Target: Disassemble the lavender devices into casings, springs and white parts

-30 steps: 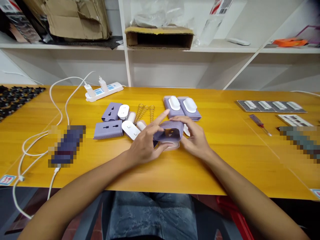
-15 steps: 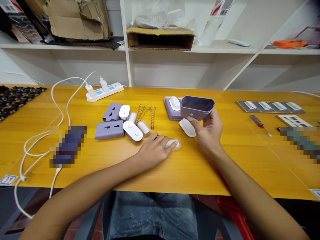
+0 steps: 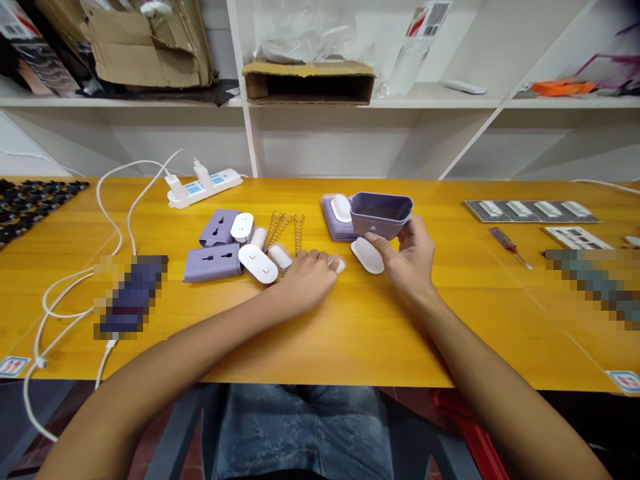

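My right hand [image 3: 413, 257] grips a hollow purple plastic casing [image 3: 383, 217], its open side up, thumb on the near wall. Just below it a translucent white oval cover [image 3: 367, 256] lies on the table. My left hand [image 3: 310, 280] is low over the table, fingers closed on a small clear-and-white oval cap [image 3: 337, 265], which they partly hide. Beyond the casing, a second purple casing [image 3: 336, 223] carries a white oval piece [image 3: 342, 208]. Left of my left hand are a white oval part [image 3: 259, 264], a clear-and-white cap [image 3: 280, 257] and copper-coloured springs [image 3: 299, 233].
Two slotted purple casings [image 3: 213, 261] lie to the left, near a white socket piece [image 3: 243, 227]. Further left are a power strip [image 3: 205, 188], white cables and a blurred-out phone [image 3: 135, 293]. At right lie a screwdriver [image 3: 510, 247] and a grey panel strip [image 3: 531, 211]. Shelves stand behind.
My left hand has slid the small oval cap away from me, and its fingers now cover more of it. My right hand still holds the purple casing. The camera view has shifted slightly.
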### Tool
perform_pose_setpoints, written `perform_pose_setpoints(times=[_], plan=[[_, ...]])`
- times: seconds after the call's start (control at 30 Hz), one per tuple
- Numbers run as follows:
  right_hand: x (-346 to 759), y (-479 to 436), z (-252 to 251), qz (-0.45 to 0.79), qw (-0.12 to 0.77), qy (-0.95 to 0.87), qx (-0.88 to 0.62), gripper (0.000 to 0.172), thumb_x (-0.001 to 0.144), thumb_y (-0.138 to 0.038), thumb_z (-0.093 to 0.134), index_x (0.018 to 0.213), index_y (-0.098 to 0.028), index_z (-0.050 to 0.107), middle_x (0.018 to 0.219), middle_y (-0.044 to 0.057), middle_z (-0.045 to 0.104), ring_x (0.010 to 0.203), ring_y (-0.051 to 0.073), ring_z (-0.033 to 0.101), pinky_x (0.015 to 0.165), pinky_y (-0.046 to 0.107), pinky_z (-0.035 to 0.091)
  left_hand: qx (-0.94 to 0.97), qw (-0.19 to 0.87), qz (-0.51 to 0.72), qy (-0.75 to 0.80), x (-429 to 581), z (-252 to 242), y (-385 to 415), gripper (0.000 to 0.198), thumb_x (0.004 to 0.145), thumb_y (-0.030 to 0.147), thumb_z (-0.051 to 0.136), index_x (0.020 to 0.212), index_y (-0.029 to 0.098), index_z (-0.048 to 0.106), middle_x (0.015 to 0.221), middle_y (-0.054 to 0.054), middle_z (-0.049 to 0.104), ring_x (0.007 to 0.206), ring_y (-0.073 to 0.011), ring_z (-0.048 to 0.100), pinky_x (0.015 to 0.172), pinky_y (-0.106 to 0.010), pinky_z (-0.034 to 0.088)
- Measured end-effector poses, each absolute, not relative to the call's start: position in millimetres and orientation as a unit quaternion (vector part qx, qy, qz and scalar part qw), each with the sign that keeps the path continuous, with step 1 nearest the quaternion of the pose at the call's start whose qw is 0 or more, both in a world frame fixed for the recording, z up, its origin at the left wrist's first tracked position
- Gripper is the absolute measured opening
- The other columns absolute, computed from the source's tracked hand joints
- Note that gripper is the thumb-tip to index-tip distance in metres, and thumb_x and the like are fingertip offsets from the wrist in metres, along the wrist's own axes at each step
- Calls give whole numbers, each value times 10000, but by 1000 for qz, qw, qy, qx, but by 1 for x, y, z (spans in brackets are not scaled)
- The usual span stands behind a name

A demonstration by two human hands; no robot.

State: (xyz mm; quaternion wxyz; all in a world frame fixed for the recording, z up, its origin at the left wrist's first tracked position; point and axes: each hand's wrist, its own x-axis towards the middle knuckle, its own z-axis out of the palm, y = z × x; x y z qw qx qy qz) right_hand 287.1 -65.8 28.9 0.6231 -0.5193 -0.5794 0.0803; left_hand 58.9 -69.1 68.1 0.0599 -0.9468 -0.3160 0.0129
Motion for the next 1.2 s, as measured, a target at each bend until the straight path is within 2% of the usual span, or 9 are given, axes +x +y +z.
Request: perform_pose_setpoints(times=[0.2, 0.4, 0.63, 0.8, 1.0, 1.2], plan=[[290, -66, 29, 82, 623, -581, -517, 409, 875, -459, 880, 1171, -257, 683, 1061, 40, 748, 920, 244, 680, 865, 425, 567, -921, 56, 25, -385, 77, 76, -46, 280, 1056, 86, 513, 1245, 63, 718, 1148, -240, 776, 1157, -348, 753, 929, -434, 537], [292, -65, 30, 88, 626, -575, -519, 415, 859, -426, 890, 1182, -259, 689, 1091, 44, 762, 934, 249, 684, 863, 426, 555, -891, 54, 40, -450, 82, 83, -20, 287, 1026, 50, 543, 1201, 75, 769, 1107, -237, 800, 1124, -344, 786, 937, -442, 538], [291, -66, 30, 90, 615, -585, -521, 429, 864, -463, 878, 1187, -261, 681, 1116, 53, 780, 962, 265, 710, 890, 456, 577, -861, 70, 41, -502, 86, 81, -19, 328, 1004, 2, 511, 1106, 70, 816, 1171, -262, 783, 1145, -387, 779, 972, -524, 532], [292, -66, 30, 82, 609, -591, -523, 428, 871, -477, 866, 1191, -264, 679, 1106, 49, 783, 954, 264, 716, 879, 457, 589, -879, 65, 35, -472, 89, 79, -31, 302, 1006, 12, 532, 1079, 85, 816, 1090, -230, 786, 1070, -340, 783, 926, -472, 511], [293, -65, 33, 84, 612, -590, -520, 413, 858, -455, 870, 1170, -258, 684, 1108, 56, 792, 975, 273, 728, 895, 461, 589, -905, 50, 36, -420, 91, 79, -51, 228, 1059, 146, 603, 1094, 95, 823, 1108, -223, 792, 1046, -355, 785, 885, -468, 520], [297, -63, 33, 98, 597, -579, -547, 479, 834, -508, 886, 1175, -240, 682, 1081, 62, 792, 932, 275, 723, 871, 458, 578, -917, 43, 36, -396, 96, 78, -75, 267, 1055, 335, 712, 1120, 105, 831, 1117, -235, 794, 1054, -370, 782, 888, -470, 535]])
